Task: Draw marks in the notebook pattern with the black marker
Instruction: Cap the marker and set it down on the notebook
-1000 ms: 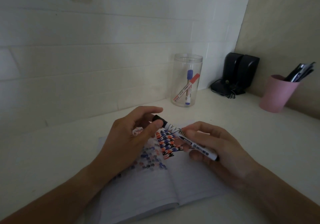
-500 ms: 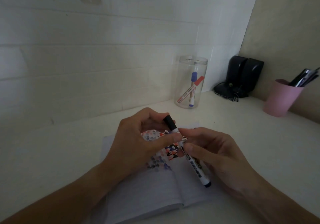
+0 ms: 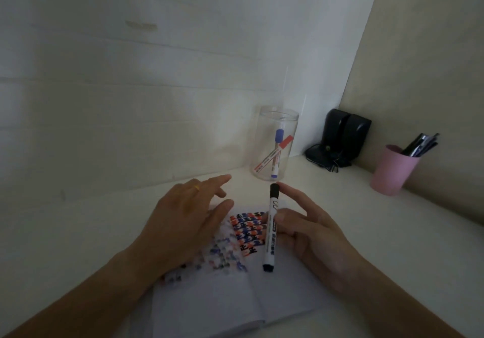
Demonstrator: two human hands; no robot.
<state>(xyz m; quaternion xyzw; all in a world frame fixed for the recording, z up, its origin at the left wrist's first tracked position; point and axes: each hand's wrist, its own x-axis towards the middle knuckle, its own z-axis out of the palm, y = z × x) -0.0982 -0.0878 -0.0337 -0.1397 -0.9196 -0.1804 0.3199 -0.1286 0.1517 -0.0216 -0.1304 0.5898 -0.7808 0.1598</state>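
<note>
An open notebook (image 3: 225, 303) lies on the white desk in front of me, its upper pages filled with a pattern of red, blue and black marks (image 3: 247, 230). My right hand (image 3: 311, 235) holds the black marker (image 3: 271, 229) by its middle, nearly upright over the notebook's centre fold, with the black cap on at the far end. My left hand (image 3: 188, 220) rests flat on the left page with fingers spread, holding nothing. A yellow ring shows on one finger.
A clear plastic jar (image 3: 275, 142) with a blue and a red marker stands behind the notebook. Black speakers (image 3: 343, 138) sit in the corner. A pink cup (image 3: 392, 171) of pens stands at the right by the wall.
My left hand let go of the marker's cap end and spread flat on the page. The right hand swung the marker from slanted to nearly upright.
</note>
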